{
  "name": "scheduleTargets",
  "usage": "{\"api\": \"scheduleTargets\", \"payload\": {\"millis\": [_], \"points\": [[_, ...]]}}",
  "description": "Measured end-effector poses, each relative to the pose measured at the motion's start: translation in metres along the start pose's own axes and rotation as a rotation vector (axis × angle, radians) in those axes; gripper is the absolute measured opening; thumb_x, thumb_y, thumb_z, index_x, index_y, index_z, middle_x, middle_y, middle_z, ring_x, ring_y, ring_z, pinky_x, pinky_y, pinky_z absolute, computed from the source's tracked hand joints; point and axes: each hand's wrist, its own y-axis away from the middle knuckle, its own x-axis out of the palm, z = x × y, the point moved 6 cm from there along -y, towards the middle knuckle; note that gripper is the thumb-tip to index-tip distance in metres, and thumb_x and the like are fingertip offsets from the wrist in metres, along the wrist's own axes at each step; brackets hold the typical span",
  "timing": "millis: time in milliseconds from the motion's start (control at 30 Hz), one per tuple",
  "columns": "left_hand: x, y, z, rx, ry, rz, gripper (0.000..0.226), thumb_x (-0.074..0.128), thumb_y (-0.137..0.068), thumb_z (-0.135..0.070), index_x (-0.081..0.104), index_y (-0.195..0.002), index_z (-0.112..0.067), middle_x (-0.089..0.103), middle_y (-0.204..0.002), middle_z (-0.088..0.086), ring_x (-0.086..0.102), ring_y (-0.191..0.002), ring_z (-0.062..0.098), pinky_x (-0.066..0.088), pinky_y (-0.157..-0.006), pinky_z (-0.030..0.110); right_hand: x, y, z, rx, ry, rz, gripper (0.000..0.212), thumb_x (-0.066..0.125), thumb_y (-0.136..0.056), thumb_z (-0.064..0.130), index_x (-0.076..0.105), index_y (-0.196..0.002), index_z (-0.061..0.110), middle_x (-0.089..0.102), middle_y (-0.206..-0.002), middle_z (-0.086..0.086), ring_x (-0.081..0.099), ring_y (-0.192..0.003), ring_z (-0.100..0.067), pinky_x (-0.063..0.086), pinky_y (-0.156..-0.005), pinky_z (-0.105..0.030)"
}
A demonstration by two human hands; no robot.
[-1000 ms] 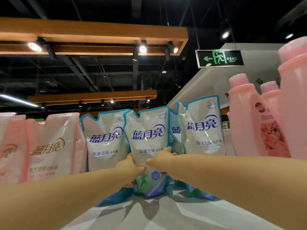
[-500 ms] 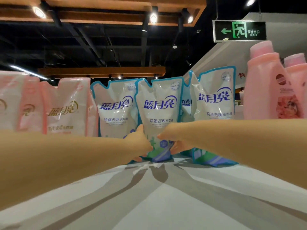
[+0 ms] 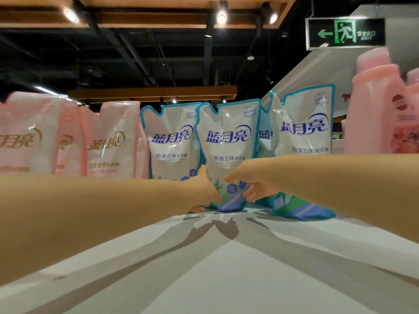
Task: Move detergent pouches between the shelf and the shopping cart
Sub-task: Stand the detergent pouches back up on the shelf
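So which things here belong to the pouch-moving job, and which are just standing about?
Job: middle blue pouch, gripped low by left hand and right hand; shelf; neighbouring blue pouches.
Just there: pink pouches, pink bottles, exit sign.

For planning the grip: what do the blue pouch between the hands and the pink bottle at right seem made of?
Blue pouch: likely thin glossy plastic film; it shows wrinkles and glare. Pink bottle: probably rigid smooth plastic; even, uncreased shape, though blurred.
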Motion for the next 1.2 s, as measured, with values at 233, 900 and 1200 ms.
{"api": "scheduleTargets", "payload": {"millis": [233,900,1200], "points": [[-0.064,0.048,-0.026,0.142,-0.054,-0.1,0.049,0.055,-0.091,-0.008,0.044,-0.136,-0.024,0.062,-0.113,0.004,0.058,-0.099,0.013,0.049,-0.088,0.032,-0.015,0.045,0.038,-0.168,0.217,-0.062,0.068,0.063,-0.089,0.03,0.029,-0.145,0.017,0.036,-0.147,-0.012,0.05,-0.123,-0.033,0.048,-0.098,-0.043],[-0.05,0.147,-0.012,0.219,-0.369,-0.23,0.014,0.056,-0.088,-0.018,0.069,-0.089,-0.012,0.069,-0.074,-0.005,0.061,-0.061,0.001,0.049,-0.068,0.015,0.043,0.144,0.025,-0.651,1.188,-0.154,0.035,0.047,-0.092,0.041,0.067,-0.11,0.018,0.067,-0.106,-0.006,0.061,-0.095,-0.023,0.05,-0.081,-0.032],[-0.051,0.195,0.003,0.196,-0.381,-0.351,0.015,0.054,-0.09,-0.016,0.064,-0.08,-0.016,0.068,-0.077,-0.001,0.061,-0.063,0.003,0.048,-0.064,0.012,0.044,0.179,0.006,-0.773,1.156,-0.106,0.035,0.045,-0.093,0.042,0.065,-0.111,0.02,0.064,-0.113,-0.006,0.058,-0.101,-0.025,0.048,-0.088,-0.033]]}}
